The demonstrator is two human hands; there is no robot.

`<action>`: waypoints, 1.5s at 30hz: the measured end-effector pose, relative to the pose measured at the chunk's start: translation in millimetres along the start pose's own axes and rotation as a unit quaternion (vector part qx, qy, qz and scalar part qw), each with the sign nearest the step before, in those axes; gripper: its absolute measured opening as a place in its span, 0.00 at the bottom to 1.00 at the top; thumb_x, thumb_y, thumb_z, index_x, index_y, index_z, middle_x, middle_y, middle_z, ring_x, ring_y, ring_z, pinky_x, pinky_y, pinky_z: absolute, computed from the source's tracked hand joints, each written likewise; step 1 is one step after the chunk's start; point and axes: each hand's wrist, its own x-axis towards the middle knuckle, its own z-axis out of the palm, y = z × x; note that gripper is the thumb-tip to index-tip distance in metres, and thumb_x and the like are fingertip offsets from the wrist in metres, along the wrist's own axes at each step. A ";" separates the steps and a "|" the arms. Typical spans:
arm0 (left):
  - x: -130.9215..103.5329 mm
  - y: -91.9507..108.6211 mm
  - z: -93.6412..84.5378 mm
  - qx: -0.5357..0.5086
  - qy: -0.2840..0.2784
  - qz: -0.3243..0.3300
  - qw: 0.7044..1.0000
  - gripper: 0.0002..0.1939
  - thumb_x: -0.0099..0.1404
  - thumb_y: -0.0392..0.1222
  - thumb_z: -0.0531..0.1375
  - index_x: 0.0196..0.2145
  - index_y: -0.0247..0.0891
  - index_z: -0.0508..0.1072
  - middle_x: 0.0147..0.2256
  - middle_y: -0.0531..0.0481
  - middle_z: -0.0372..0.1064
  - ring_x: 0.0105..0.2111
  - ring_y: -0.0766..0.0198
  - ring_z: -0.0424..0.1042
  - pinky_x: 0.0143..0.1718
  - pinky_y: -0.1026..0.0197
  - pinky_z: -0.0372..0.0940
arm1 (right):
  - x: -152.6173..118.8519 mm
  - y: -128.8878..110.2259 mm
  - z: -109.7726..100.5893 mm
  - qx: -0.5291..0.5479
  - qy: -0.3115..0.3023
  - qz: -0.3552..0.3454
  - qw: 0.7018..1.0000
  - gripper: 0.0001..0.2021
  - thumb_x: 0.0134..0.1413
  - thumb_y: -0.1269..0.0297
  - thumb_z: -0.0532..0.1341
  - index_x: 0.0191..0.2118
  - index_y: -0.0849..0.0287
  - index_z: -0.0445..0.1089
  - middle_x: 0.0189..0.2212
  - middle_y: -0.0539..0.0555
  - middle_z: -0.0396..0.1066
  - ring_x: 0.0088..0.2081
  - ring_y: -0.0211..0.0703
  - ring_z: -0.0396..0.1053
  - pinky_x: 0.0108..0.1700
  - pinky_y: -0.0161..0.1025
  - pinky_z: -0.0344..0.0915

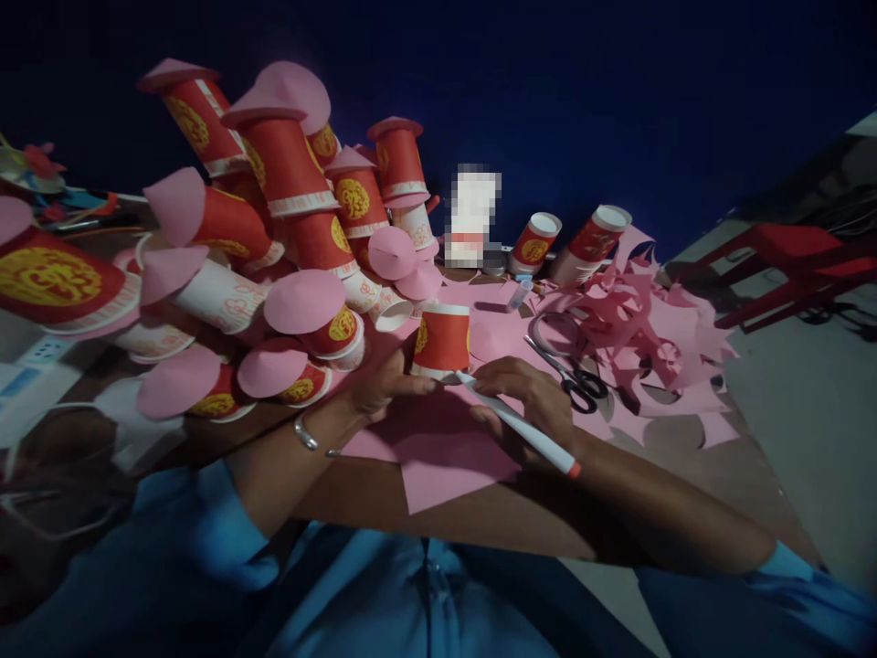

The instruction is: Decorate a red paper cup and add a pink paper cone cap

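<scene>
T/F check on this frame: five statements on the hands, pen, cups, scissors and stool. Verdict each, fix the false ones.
1. The right hand holds a white pen. True.
2. The left hand holds the scissors. False: it holds a red cup near its base; the scissors lie on the table.
3. Pink cones top several cups in the pile on the left. True.
4. The stool on the right is blue. False: the stool is red.
5. The pen's rear end is orange-red. True.
</scene>
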 end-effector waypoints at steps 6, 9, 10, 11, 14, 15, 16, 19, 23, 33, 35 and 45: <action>2.0 1.5 0.8 0.000 -0.029 -0.011 1.000 0.46 0.49 0.43 0.79 0.64 0.39 0.70 0.53 0.40 0.81 0.55 0.43 0.78 0.57 0.47 0.68 | -0.9 -1.3 0.4 -0.018 -0.011 -0.001 1.000 0.06 0.67 0.70 0.63 0.47 0.59 0.70 0.32 0.57 0.79 0.34 0.45 0.80 0.35 0.38 0.78; 3.0 2.4 1.2 0.011 -0.024 0.002 1.000 0.43 0.50 0.42 0.79 0.62 0.37 0.72 0.51 0.39 0.81 0.52 0.44 0.79 0.56 0.46 0.68 | -2.1 -2.2 0.7 -0.041 -0.031 -0.022 0.998 0.06 0.68 0.70 0.63 0.48 0.60 0.70 0.32 0.57 0.79 0.33 0.44 0.80 0.34 0.38 0.78; 3.1 2.6 1.4 0.016 -0.024 0.004 1.000 0.42 0.50 0.42 0.79 0.61 0.37 0.72 0.50 0.40 0.82 0.52 0.45 0.79 0.56 0.47 0.68 | -2.4 -2.4 0.8 -0.049 -0.033 -0.026 0.998 0.06 0.68 0.70 0.63 0.48 0.60 0.70 0.32 0.57 0.79 0.33 0.44 0.79 0.33 0.38 0.77; 3.2 2.9 1.7 0.019 -0.026 0.005 0.999 0.41 0.50 0.42 0.78 0.61 0.36 0.73 0.50 0.40 0.82 0.52 0.45 0.79 0.56 0.47 0.68 | -2.6 -2.6 1.0 -0.056 -0.031 -0.030 0.998 0.06 0.68 0.70 0.63 0.48 0.60 0.70 0.32 0.56 0.79 0.32 0.44 0.79 0.33 0.38 0.77; 2.9 3.2 2.6 0.025 -0.031 0.003 0.999 0.42 0.51 0.41 0.78 0.62 0.36 0.72 0.49 0.40 0.82 0.51 0.45 0.79 0.54 0.48 0.68 | -3.5 -2.9 1.6 -0.073 -0.019 -0.041 0.996 0.05 0.68 0.71 0.63 0.48 0.60 0.70 0.30 0.54 0.78 0.31 0.42 0.79 0.32 0.37 0.77; 2.8 3.2 2.8 0.025 -0.033 0.000 0.999 0.42 0.51 0.41 0.78 0.63 0.36 0.71 0.48 0.40 0.82 0.51 0.45 0.79 0.54 0.48 0.69 | -3.8 -3.1 1.7 -0.080 -0.017 -0.042 0.996 0.05 0.68 0.71 0.63 0.47 0.60 0.71 0.29 0.54 0.78 0.31 0.42 0.79 0.32 0.37 0.76; 2.6 3.1 3.0 0.026 -0.035 -0.004 0.999 0.43 0.51 0.41 0.78 0.63 0.36 0.71 0.48 0.40 0.82 0.50 0.45 0.79 0.53 0.48 0.69 | -3.9 -3.3 1.7 -0.087 -0.019 -0.043 0.995 0.04 0.67 0.71 0.63 0.46 0.60 0.71 0.29 0.53 0.78 0.30 0.42 0.79 0.32 0.37 0.76; 2.2 2.4 3.3 0.025 -0.037 -0.007 0.999 0.45 0.51 0.42 0.78 0.64 0.36 0.69 0.48 0.39 0.82 0.50 0.45 0.80 0.53 0.48 0.69 | -4.1 -4.2 1.8 -0.099 -0.029 -0.044 0.994 0.03 0.65 0.72 0.65 0.43 0.59 0.72 0.29 0.53 0.78 0.29 0.41 0.79 0.31 0.36 0.74; 1.8 2.5 3.4 0.034 -0.032 -0.005 0.999 0.41 0.51 0.42 0.78 0.60 0.37 0.71 0.47 0.41 0.82 0.49 0.47 0.80 0.53 0.48 0.69 | -4.9 -4.1 2.5 -0.097 -0.030 -0.056 0.993 0.04 0.64 0.74 0.64 0.43 0.60 0.73 0.28 0.53 0.78 0.29 0.40 0.78 0.30 0.35 0.74; 2.0 1.8 3.9 0.039 -0.034 0.006 0.999 0.41 0.52 0.42 0.77 0.62 0.39 0.72 0.50 0.41 0.81 0.52 0.46 0.78 0.54 0.48 0.69 | -3.8 -2.8 2.8 -0.102 -0.042 -0.065 0.992 0.06 0.63 0.74 0.65 0.44 0.60 0.72 0.28 0.53 0.78 0.28 0.41 0.78 0.30 0.36 0.73; 2.1 1.9 4.4 0.039 -0.031 0.004 0.999 0.42 0.51 0.42 0.77 0.63 0.39 0.71 0.51 0.41 0.81 0.53 0.45 0.78 0.55 0.48 0.69 | -4.2 -2.0 3.7 -0.099 -0.040 -0.062 0.992 0.07 0.64 0.74 0.64 0.45 0.59 0.71 0.29 0.52 0.79 0.28 0.41 0.78 0.29 0.36 0.73; 1.9 -0.1 4.3 0.032 -0.016 0.015 0.999 0.46 0.50 0.42 0.78 0.65 0.40 0.69 0.56 0.40 0.79 0.57 0.42 0.76 0.57 0.46 0.68 | -4.6 -2.3 5.4 -0.130 -0.015 -0.050 0.990 0.07 0.61 0.77 0.64 0.43 0.60 0.70 0.27 0.52 0.77 0.27 0.42 0.77 0.31 0.37 0.74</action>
